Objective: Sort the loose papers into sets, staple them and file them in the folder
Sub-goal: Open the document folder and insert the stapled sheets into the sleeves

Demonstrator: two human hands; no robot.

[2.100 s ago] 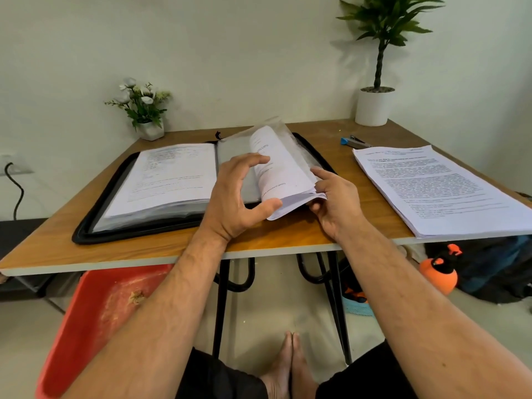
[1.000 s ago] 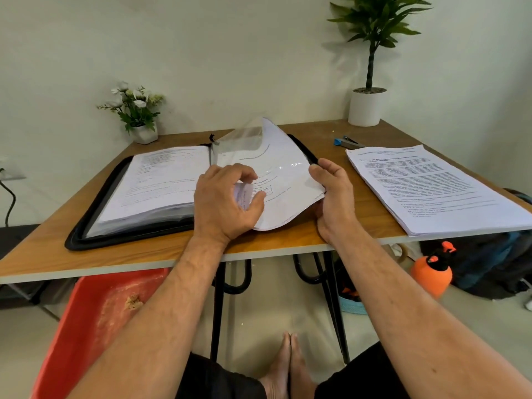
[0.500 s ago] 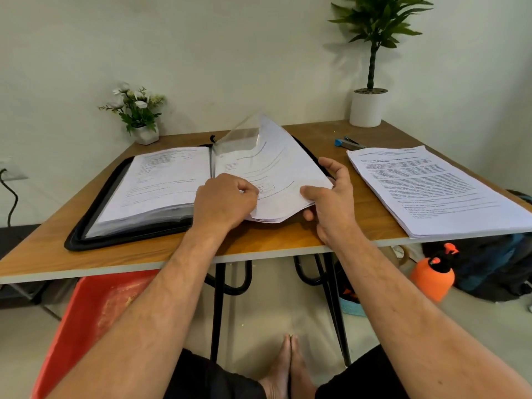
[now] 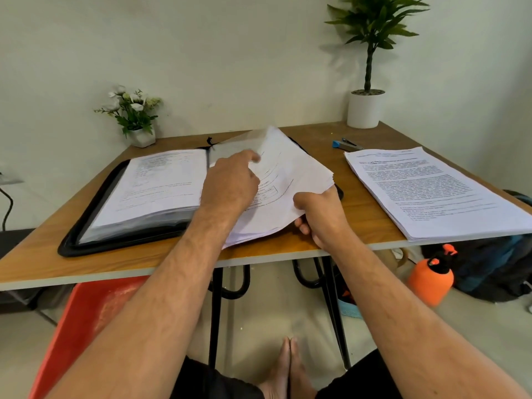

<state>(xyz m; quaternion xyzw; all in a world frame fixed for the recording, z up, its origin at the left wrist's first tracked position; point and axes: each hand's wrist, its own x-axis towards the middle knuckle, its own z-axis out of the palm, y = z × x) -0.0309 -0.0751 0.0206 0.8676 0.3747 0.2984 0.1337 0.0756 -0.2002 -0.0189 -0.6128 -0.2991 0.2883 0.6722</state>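
your right hand (image 4: 322, 214) pinches the near right corner of a set of papers (image 4: 290, 180), thumb on top and fingers curled beneath, holding that edge lifted off the table (image 4: 86, 263) so the sheets slope up and away from you. your left hand (image 4: 230, 188) lies on top of the same set near its left side, the fingers curled at the edge of a clear plastic sleeve (image 4: 244, 141) that stands partly raised over the right half of the folder (image 4: 86, 226); whether those fingers pinch the sleeve or only press on the paper cannot be told, as their tips are blurred. the black folder lies open flat on the left part of the table, its left half carrying a thick block of filled sleeves with a printed page (image 4: 161, 182) on top. the held set sits over the folder's right half, its near edge hanging out past the folder's rim. well to the right, apart from the folder, a stack of loose papers (image 4: 431, 194) lies flat with its near corner just over the table edge. beyond that stack a blue stapler (image 4: 345, 144) rests on the wood. a small flower pot (image 4: 135, 119) stands at the far left corner and a tall potted plant (image 4: 367, 82) at the far right.
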